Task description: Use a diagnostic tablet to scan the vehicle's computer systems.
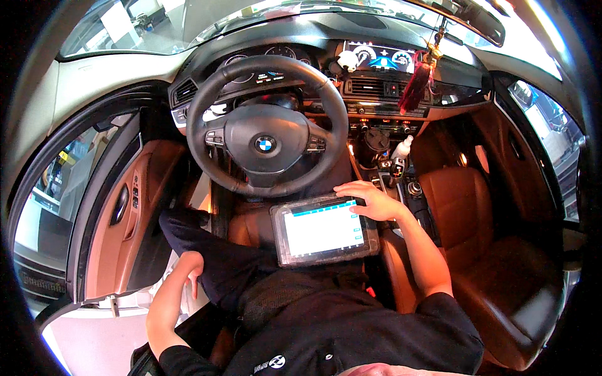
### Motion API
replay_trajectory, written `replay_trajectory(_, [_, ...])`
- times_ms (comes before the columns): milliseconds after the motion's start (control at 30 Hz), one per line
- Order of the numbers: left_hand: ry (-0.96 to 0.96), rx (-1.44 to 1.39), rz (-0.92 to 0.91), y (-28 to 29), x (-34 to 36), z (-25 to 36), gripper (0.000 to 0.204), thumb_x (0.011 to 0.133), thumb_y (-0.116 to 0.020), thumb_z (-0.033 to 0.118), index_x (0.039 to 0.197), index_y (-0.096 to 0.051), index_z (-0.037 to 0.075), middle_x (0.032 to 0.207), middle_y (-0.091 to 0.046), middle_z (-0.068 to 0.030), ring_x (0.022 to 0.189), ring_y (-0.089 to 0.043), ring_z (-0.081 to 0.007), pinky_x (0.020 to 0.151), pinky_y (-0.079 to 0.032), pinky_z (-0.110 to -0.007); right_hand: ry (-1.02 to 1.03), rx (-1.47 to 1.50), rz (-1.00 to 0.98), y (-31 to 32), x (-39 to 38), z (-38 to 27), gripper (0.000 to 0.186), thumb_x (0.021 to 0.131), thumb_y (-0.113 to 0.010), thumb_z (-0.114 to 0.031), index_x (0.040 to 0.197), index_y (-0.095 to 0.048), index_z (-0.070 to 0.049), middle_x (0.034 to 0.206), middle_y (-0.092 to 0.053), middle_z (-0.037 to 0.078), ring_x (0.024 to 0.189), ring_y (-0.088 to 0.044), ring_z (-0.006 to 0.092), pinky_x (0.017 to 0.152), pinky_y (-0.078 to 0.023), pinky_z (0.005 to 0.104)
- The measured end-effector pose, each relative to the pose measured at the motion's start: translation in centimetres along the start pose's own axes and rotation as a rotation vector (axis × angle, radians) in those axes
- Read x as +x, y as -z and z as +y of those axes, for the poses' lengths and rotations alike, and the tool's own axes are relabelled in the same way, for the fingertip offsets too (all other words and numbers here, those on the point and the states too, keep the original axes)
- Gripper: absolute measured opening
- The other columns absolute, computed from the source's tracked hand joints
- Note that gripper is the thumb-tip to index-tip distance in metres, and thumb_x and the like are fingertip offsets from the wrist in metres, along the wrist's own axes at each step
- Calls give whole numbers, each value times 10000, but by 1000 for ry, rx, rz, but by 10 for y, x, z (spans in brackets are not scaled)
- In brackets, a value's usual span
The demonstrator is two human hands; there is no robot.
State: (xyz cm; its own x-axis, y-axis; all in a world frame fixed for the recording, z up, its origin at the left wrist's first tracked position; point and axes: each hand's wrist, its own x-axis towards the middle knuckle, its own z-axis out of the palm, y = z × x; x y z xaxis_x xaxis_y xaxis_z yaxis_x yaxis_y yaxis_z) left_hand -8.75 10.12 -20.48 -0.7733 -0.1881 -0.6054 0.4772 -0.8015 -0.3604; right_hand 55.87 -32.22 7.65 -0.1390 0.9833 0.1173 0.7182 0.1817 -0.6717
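My right hand [371, 202] wrapped over top right edge of tablet [325, 230], fingers curled on it, tablet propped on my lap below steering wheel [266, 125], my left hand [190, 266] loose, empty, resting on thigh

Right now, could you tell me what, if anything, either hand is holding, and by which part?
The right hand grips the tablet by its upper right corner. The left hand holds nothing; it rests on the left thigh.
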Motion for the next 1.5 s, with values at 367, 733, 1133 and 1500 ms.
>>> replay_trajectory(367, [41,-32,48,-35,-38,12,794,1071,-292,112,1724,-367,556,1727,-469,-10,1408,-561,-161,1138,-464,-350,-5,-15,-3,1,2,-1,578,942,-773,-106,1507,-663,-64,1621,-620,116,1511,-528,343,1293,-376,490])
replay_trajectory(733, [66,-49,63,-21,-16,9,783,1081,-299,129,1762,-297,517,1782,-428,7,1425,-562,-155,1134,-474,-346,22,-15,7,-1,4,0,576,940,-774,-113,1504,-668,-63,1622,-618,125,1499,-540,353,1286,-389,493])
replay_trajectory(1133, [33,78,158,-26,-37,3,783,1052,-429,109,1756,-364,447,1550,-644,-47,1239,-683,-205,1058,-537,-379,-3,-13,-1,2,5,2,597,940,-772,-79,1525,-649,-64,1646,-599,111,1525,-518,335,1297,-363,493])
replay_trajectory(1500, [29,220,735,-129,-120,39,646,1017,-677,109,1621,-628,332,1124,-827,-146,876,-771,-291,814,-607,-431,53,-36,39,-8,0,5,610,894,-770,-1,1490,-672,-80,1611,-630,136,1494,-556,374,1273,-427,493])
